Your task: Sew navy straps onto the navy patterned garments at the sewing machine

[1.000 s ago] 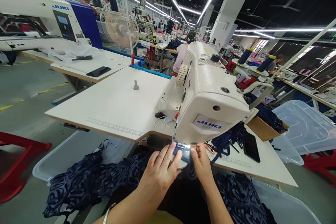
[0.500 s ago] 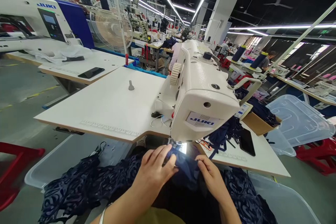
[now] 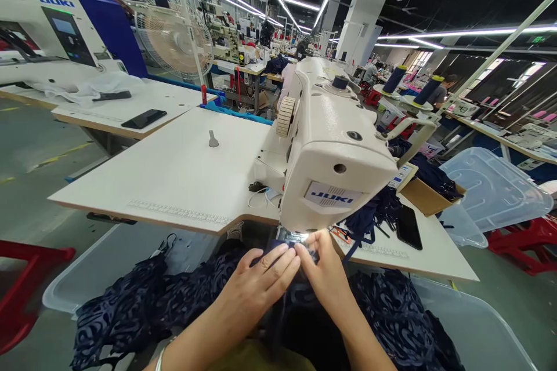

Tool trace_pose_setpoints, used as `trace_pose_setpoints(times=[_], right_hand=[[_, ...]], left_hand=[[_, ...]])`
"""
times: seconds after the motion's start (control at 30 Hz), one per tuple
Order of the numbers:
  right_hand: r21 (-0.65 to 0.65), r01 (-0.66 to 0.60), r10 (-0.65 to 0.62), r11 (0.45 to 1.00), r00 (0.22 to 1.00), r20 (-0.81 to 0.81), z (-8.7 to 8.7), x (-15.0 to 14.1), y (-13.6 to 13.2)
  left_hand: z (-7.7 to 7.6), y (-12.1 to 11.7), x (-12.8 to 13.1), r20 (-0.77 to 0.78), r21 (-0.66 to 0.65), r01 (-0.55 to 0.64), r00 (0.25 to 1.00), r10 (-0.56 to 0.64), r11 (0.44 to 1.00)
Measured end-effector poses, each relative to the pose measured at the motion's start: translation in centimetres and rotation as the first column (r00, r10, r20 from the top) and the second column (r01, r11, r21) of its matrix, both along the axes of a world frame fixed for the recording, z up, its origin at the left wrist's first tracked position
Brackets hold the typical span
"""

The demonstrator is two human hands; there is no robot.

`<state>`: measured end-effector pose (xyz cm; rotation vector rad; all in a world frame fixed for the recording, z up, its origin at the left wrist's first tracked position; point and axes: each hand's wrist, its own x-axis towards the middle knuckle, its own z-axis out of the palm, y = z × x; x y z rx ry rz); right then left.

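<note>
Two blue JUKI marks (image 3: pixel 57 2) are showing. At far left, the rear machine (image 3: pixel 20 17) is carrying one above a panel (image 3: pixel 67 37) with a lit screen, its text too small to read. Next, a dark phone (image 3: pixel 144 119) is lying on a side table (image 3: pixel 98 120), and a fan (image 3: pixel 167 40) is standing behind. Below, a clear tub (image 3: pixel 61 287) is holding navy patterned fabric (image 3: pixel 130 307). On the white worktable (image 3: pixel 165 168), a grey piece (image 3: pixel 213 140) is resting, and a printed ruler (image 3: pixel 178 211) is running along the front edge, its figures illegible.

At centre, the left hand (image 3: pixel 259 278) is laying close-set fingers over a navy cloth (image 3: pixel 282 242), which is sitting directly below the head of the front machine (image 3: pixel 335 127); whether the thumb is gripping cannot be told. This machine is displaying the second JUKI on a pale nameplate (image 3: pixel 333 202). The right hand (image 3: pixel 324 264) is pinching the cloth's right part, thumb and fingers nearly together. Farther right, an orange tool (image 3: pixel 342 235), navy straps (image 3: pixel 368 220) and a second phone (image 3: pixel 409 227) are lying on the worktable, near a carton (image 3: pixel 422 197) of dark material. Two navy thread cones (image 3: pixel 429 90) are standing behind.
</note>
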<state>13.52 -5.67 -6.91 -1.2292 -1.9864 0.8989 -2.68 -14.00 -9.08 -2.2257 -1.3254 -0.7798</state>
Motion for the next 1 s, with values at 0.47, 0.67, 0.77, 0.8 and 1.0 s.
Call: trace_pose_setpoints(times=[0.47, 0.67, 0.77, 0.8, 1.0], right_hand=[[0.025, 0.027, -0.025, 0.999, 0.998, -0.061, -0.9, -0.1, 2.1], [0.060, 0.068, -0.066, 0.996, 0.997, -0.037, -1.1, -0.2, 2.2], [0.073, 0.094, -0.093, 0.993, 0.995, -0.024, -1.2, -0.2, 2.2], [0.075, 0.093, -0.092, 0.993, 0.996, -0.022, -1.3, -0.1, 2.1], [0.061, 0.089, -0.087, 0.994, 0.996, -0.030, -2.6, 0.8, 2.1]], left_hand=[[-0.1, 0.6, 0.7, 0.173, -0.011, -0.089, 0.981, 0.090, 0.996], [-0.3, 0.9, 0.7, 0.177, 0.001, -0.078, 0.981, 0.076, 0.997], [-0.1, 1.0, 0.6, 0.194, -0.026, -0.054, 0.979, 0.058, 0.998], [0.0, 0.9, 0.5, 0.197, -0.037, -0.050, 0.979, 0.057, 0.998], [-1.2, -0.8, -1.6, 0.319, -0.233, 0.032, 0.947, 0.046, 0.972]])
